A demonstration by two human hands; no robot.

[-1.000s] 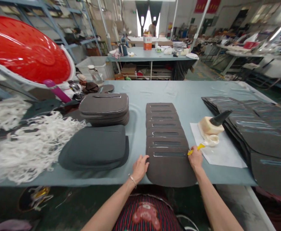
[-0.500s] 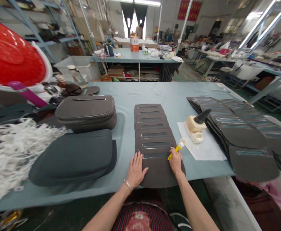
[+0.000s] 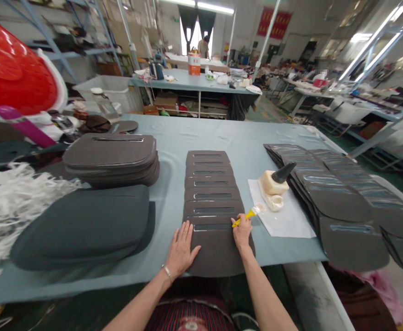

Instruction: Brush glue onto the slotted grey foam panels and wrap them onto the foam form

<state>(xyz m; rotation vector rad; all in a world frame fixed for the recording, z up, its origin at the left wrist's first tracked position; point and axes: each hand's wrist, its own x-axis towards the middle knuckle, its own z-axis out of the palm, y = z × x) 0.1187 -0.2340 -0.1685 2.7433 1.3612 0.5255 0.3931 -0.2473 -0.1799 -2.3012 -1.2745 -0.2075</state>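
Note:
A row of overlapping dark grey pieces (image 3: 210, 193), each with a long slot, lies on the blue-grey table (image 3: 242, 138) in front of me. My left hand (image 3: 181, 248) rests flat and open on the left edge of the nearest piece. My right hand (image 3: 241, 232) is closed on a small yellow-handled brush (image 3: 247, 214), held at the right end of the nearest slot, bristles pointing toward a cream glue bottle (image 3: 273, 186) with a black nozzle on a white sheet (image 3: 287, 220).
Another fanned row of slotted pieces (image 3: 328, 197) lies at the right. A stack of the same pieces (image 3: 111, 158) and dark padded cushions (image 3: 84, 227) sit at the left, beside white shredded strips (image 3: 11, 207). A red dish (image 3: 11, 73) stands far left. A person stands at a far table.
My right hand moved with the brush leftward from the right edge of the nearest piece to the slot's end. My left hand went from a grip on the edge to lying flat.

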